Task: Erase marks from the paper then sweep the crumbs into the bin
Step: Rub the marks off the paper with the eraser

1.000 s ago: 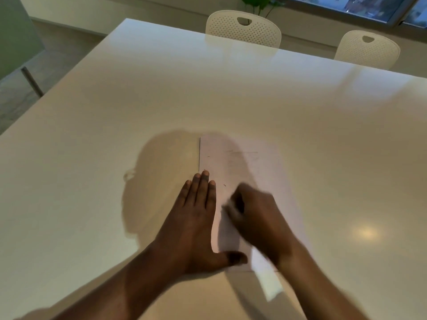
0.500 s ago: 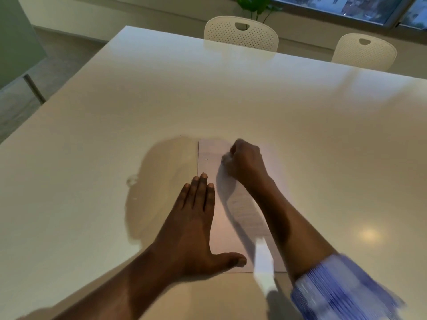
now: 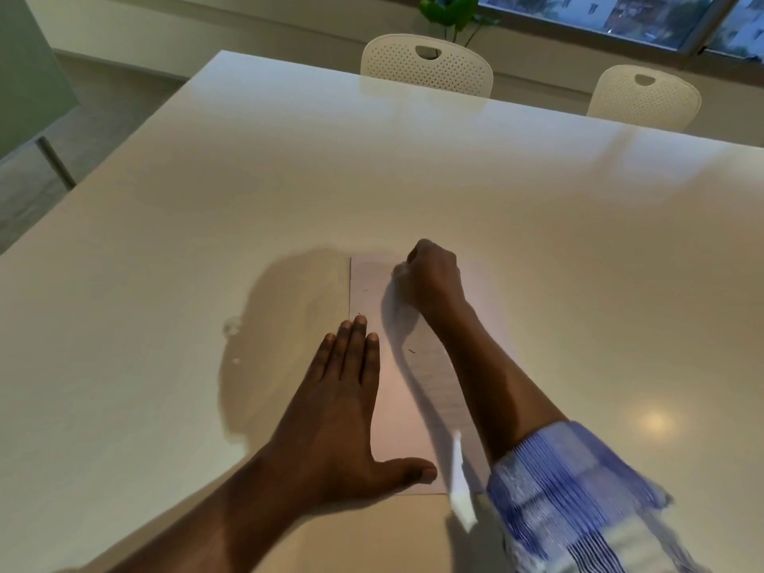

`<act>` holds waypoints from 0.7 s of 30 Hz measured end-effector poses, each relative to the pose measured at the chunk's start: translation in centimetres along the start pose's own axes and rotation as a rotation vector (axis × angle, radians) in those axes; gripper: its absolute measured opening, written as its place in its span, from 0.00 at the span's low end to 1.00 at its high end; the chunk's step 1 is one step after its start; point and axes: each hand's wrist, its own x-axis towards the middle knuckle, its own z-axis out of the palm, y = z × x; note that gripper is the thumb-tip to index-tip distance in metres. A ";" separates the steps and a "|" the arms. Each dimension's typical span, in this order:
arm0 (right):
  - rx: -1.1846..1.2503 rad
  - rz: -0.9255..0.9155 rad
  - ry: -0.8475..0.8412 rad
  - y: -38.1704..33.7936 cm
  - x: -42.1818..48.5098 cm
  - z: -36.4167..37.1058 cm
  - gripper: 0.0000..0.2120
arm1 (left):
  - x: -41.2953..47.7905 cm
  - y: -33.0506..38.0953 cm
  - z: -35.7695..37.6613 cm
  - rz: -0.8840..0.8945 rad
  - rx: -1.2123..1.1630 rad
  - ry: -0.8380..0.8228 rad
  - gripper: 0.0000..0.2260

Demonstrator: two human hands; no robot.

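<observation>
A wide, pale, glossy table (image 3: 165,283) is filling most of the view, with two white perforated chairs (image 3: 426,64) standing at its far edge, and a green plant (image 3: 454,14) and a window (image 3: 578,14) showing behind them. The paper (image 3: 397,415) is lying flat on the table in front of the person, its long axis running straight away from them. The left hand (image 3: 339,407) is pressing down on the sheet's near left part, fingers straight and held together, thumb spread out along the near edge. The right hand (image 3: 434,279) is working beyond the left hand's fingertips, at the sheet's far end, its fingers curled under; whether they are pinching an eraser cannot be told, since the knuckles are hiding it. A few small dark marks (image 3: 411,351) are showing on the paper between the two hands, nearer the person than the right fist, so the next strokes are probably calling for that hand to draw back along the sheet's length. A blurred white object (image 3: 459,485) is sitting by the blue striped sleeve (image 3: 570,481). No bin is showing.
</observation>
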 end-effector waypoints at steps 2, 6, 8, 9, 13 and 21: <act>-0.012 -0.020 -0.044 0.8 -1.9 -0.6 0.10 | 0.0 -0.1 0.1 -0.002 -0.011 0.009 0.64; -0.070 -0.174 -0.090 4.3 -11.6 -1.0 0.06 | 0.2 -0.3 0.5 0.008 0.011 0.028 0.65; -0.037 -0.191 -0.066 4.7 -12.6 -0.6 0.06 | 0.3 -0.3 0.6 0.014 0.009 0.034 0.65; -0.028 -0.175 -0.043 4.3 -11.3 -0.4 0.05 | 0.3 -0.3 0.7 0.019 0.004 0.034 0.65; 0.021 0.009 0.006 1.4 -2.3 0.4 0.07 | 0.0 -0.2 0.3 0.011 -0.005 0.017 0.63; -0.064 -0.082 -0.052 3.5 -6.9 -0.8 0.07 | 0.1 -0.1 0.0 0.005 0.005 0.003 0.65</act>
